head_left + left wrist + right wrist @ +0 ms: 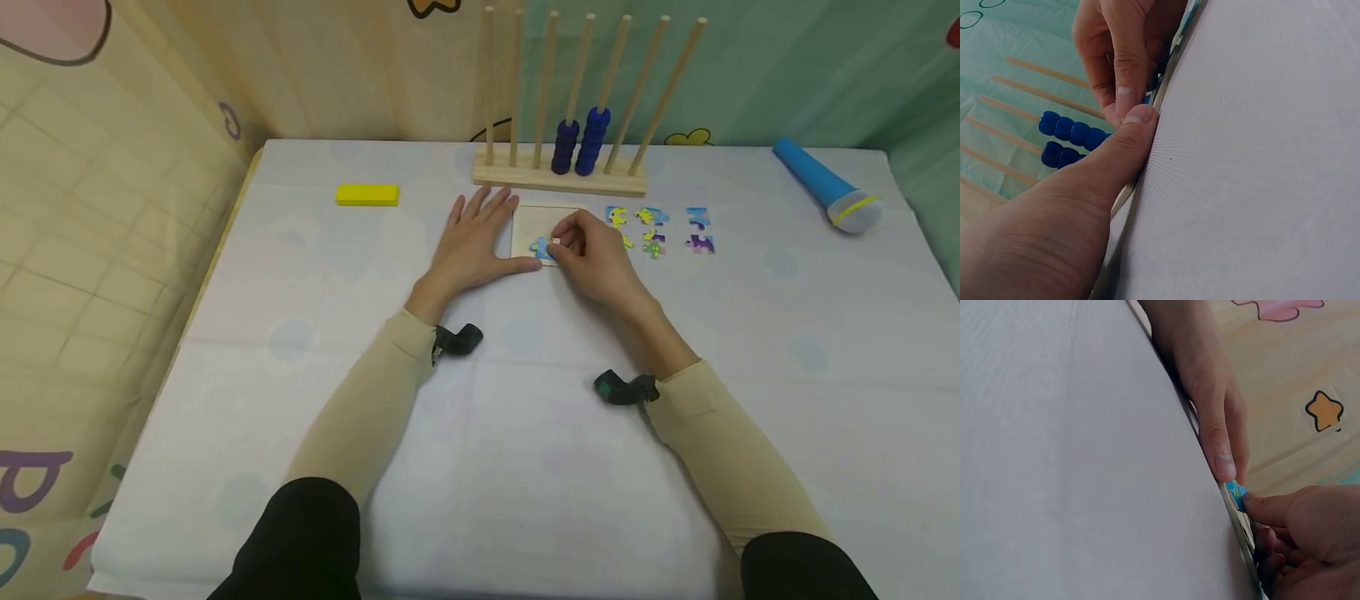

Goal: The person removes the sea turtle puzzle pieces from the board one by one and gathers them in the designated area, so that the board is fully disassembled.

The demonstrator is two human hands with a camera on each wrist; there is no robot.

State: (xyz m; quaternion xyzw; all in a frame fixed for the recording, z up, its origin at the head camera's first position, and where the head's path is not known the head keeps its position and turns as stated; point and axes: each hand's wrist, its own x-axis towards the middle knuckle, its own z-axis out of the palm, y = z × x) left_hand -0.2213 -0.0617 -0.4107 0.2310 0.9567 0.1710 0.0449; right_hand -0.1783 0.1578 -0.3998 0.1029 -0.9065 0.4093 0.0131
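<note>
A square wooden puzzle board lies on the table, with a blue jigsaw piece in its lower left corner. My left hand lies spread along the board's left side, its thumb at the near edge. Over the board, my right hand has curled fingers and pinches a small jigsaw piece, mostly hidden by the fingertips. In the right wrist view, the right thumb touches a blue piece beside the left thumb. Several loose jigsaw pieces lie to the right, some partly behind the right hand.
Behind the board stands a wooden peg rack with dark blue beads on two pegs. A yellow block lies at the back left. Toward the back right is a blue toy microphone. Patterned curtains hang behind the white-covered table.
</note>
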